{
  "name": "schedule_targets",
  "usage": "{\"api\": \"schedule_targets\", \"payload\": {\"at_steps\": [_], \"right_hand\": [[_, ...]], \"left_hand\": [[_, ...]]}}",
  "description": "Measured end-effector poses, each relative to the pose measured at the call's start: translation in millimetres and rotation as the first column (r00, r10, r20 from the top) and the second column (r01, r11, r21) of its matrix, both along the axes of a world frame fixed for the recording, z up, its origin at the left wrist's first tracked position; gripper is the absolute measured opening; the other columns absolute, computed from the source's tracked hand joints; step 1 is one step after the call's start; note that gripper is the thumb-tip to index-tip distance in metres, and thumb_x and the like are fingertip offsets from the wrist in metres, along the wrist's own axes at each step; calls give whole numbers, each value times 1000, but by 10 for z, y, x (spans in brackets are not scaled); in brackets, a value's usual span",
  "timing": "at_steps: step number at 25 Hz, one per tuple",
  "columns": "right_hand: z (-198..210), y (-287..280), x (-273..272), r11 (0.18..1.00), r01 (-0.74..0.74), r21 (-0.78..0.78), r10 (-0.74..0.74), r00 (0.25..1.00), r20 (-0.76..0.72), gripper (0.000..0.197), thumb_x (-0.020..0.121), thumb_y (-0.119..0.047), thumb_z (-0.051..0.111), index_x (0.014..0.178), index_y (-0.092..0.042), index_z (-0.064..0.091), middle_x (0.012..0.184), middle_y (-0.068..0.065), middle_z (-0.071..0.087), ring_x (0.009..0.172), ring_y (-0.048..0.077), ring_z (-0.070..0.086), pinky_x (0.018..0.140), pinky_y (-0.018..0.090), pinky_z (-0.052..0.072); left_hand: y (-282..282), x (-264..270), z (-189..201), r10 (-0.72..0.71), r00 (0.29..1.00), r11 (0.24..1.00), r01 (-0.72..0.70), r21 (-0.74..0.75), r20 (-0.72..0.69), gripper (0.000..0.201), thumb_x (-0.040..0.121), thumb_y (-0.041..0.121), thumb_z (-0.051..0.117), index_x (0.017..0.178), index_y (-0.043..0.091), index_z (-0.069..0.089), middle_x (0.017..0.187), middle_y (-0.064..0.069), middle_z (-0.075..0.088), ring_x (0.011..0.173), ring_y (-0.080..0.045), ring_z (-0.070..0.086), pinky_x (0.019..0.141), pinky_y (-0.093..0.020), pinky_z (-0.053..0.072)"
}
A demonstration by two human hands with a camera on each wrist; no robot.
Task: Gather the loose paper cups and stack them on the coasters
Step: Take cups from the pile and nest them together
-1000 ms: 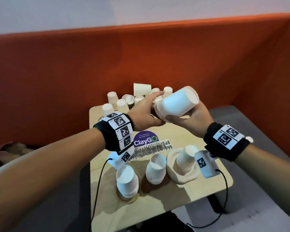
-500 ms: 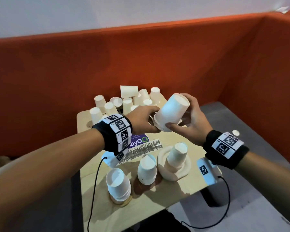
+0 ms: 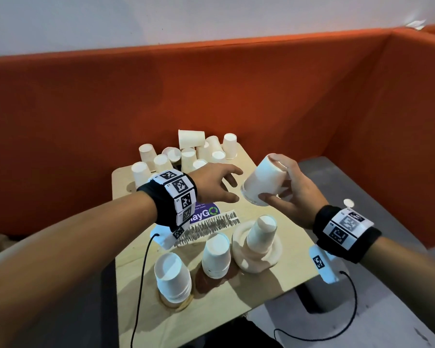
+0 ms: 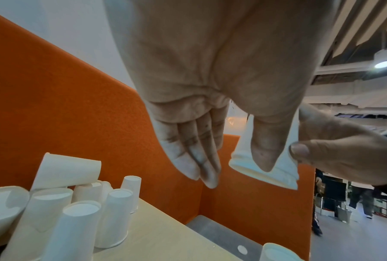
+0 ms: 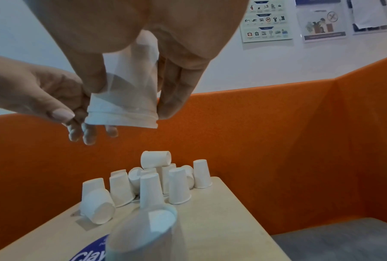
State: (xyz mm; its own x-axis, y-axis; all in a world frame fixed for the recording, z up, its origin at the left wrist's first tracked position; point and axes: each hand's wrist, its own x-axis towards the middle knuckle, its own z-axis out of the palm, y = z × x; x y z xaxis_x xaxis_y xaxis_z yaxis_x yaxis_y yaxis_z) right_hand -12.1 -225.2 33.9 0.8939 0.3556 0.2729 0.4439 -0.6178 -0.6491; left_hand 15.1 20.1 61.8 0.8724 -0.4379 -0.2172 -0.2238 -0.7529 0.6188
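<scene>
Our right-hand fingers [image 3: 290,169] curl round an upturned paper cup [image 3: 263,182]; its long axis tilts toward one o'clock, base uppermost. From the head view, the coaster stack [image 3: 260,234] on the cream ring coaster [image 3: 239,241] lies at six o'clock below it, nearest our right hand [image 3: 295,194]. Our left hand [image 3: 212,183] hangs relaxed, holding nothing, at nine o'clock of the cup. From the left wrist, loose cups [image 4: 80,203] cluster at seven o'clock. From the right wrist, thumb and fingers pinch the cup's mouth end, rim down.
</scene>
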Motion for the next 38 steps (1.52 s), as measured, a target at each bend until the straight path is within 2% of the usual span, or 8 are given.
{"api": "schedule_targets", "payload": {"at_steps": [5, 12, 14, 18, 26, 32, 35, 38], "right_hand": [[-72, -245, -109, 998, 67, -5, -67, 997, -37, 78, 83, -34, 77, 142, -48, 27, 123, -18, 52, 96, 14, 65, 79, 37, 58], [-243, -268, -268, 983, 86, -161, -94, 995, -44, 78, 80, -36, 78, 137, -50, 28, 109, -27, 53, 83, 14, 63, 76, 33, 56], [-357, -295, -294, 973, 74, -219, -89, 994, -56, 77, 79, -39, 77, 136, -48, 27, 120, -19, 54, 82, 22, 63, 78, 40, 56], [-481, -305, -321, 956, 69, -285, -107, 987, -119, 74, 82, -41, 76, 136, -43, 27, 127, -20, 47, 83, 19, 60, 76, 30, 48], [-650, -245, -368, 913, 31, -407, -148, 954, -260, 71, 86, -40, 72, 140, -38, 26, 110, -16, 42, 77, 21, 58, 71, 29, 41], [-659, -197, -352, 870, -48, -491, -130, 938, -321, 59, 90, -38, 68, 134, -33, 28, 119, -14, 43, 85, 30, 64, 75, 36, 47], [-672, -211, -337, 843, -96, -529, -94, 943, -321, 60, 86, -47, 69, 130, -35, 29, 137, -13, 43, 89, 29, 66, 80, 40, 51], [-642, -298, -271, 829, -87, -552, -67, 966, -252, 53, 81, -70, 56, 118, -39, 34, 130, -18, 44, 91, 23, 67, 75, 39, 53]], "left_hand": [[-118, 32, -13, -41, 999, 999, 42, 24, -37, 63, 85, 32, 77, 141, 23, 50, 118, 8, 68, 96, -13, 70, 93, -32, 53], [-366, 39, -61, -150, 983, 972, 166, 164, -108, 66, 84, 36, 77, 142, 24, 48, 122, 9, 66, 99, -12, 64, 72, -21, 52], [-381, 31, -71, -161, 979, 961, 184, 208, -125, 66, 84, 38, 76, 142, 24, 48, 123, 9, 66, 99, -12, 63, 82, -28, 55], [-333, 8, -85, -163, 978, 944, 192, 268, -127, 64, 85, 41, 74, 142, 24, 48, 125, 10, 66, 98, -11, 60, 97, -32, 50], [-183, -34, -133, -117, 983, 936, 156, 314, -142, 64, 86, 43, 73, 142, 23, 48, 127, 9, 66, 109, -14, 62, 89, -25, 43], [-161, -19, -193, -84, 985, 938, 129, 322, -148, 63, 87, 45, 71, 142, 23, 49, 126, 9, 66, 112, -14, 62, 88, -24, 42], [-150, -13, -210, -75, 985, 939, 122, 322, -154, 62, 88, 44, 71, 142, 23, 49, 126, 8, 66, 113, -14, 61, 90, -25, 43], [-126, 1, -199, -77, 987, 936, 121, 331, -143, 61, 88, 44, 71, 141, 22, 50, 127, 8, 66, 114, -14, 61, 88, -23, 41]]}}
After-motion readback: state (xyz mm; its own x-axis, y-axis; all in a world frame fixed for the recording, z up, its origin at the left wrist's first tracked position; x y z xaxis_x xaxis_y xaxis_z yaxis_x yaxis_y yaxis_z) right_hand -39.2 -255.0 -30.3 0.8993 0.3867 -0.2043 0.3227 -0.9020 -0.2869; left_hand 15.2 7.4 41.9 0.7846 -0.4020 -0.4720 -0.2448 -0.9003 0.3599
